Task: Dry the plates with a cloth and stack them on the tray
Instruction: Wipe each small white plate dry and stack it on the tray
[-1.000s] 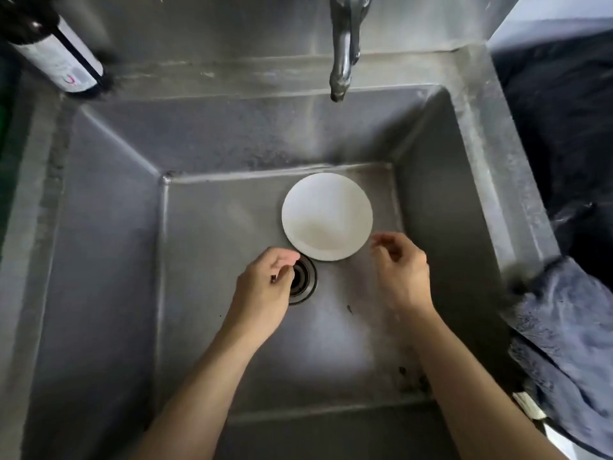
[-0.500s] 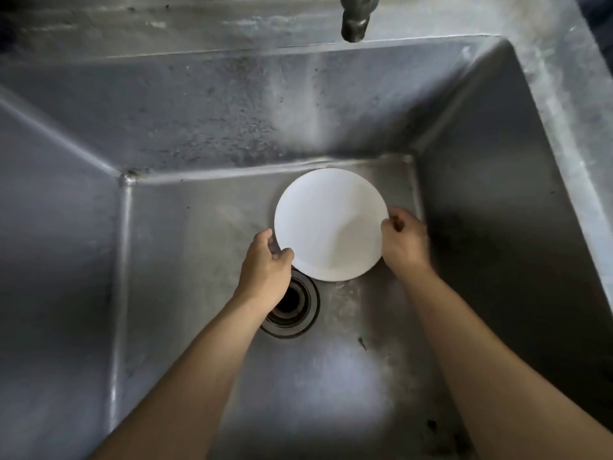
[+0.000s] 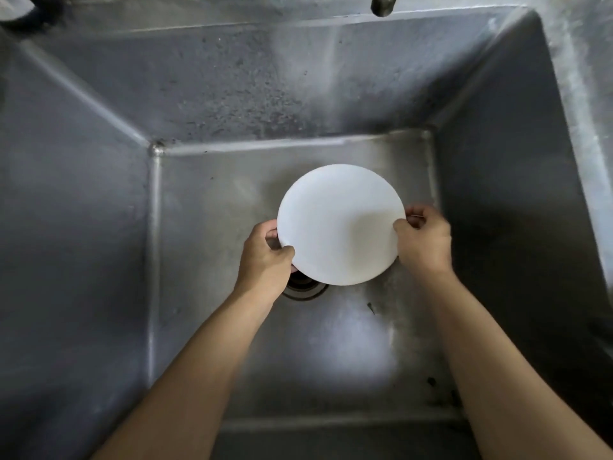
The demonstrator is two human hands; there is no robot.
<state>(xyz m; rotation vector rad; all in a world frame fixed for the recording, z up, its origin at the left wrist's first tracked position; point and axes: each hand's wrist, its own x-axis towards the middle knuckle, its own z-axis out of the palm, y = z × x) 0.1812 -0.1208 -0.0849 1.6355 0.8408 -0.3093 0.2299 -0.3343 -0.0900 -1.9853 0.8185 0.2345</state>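
A: What is counted in the basin?

B: 1 round white plate (image 3: 338,220) is seen, low in the deep grey stainless-steel sink (image 3: 232,94). 2 bare hands are seen on it. 1 dark round drain (image 3: 303,287) is partly covered by the plate's near edge. 1 metal tap spout tip (image 3: 383,3) is cut off at the top edge of the view.

A: How is the plate held?

B: Its left rim is pinched by the left hand (image 3: 265,257), thumb on top and fingers curled beneath. Its right rim is gripped by the right hand (image 3: 424,240) in the same way. Whether the plate rests on the sink floor or is lifted cannot be told.

A: What room is left at the edges?

B: The plate is set toward the far right of the floor, near the back seam and right wall. Bare steel floor is left to the left and in front, between the 2 forearms.
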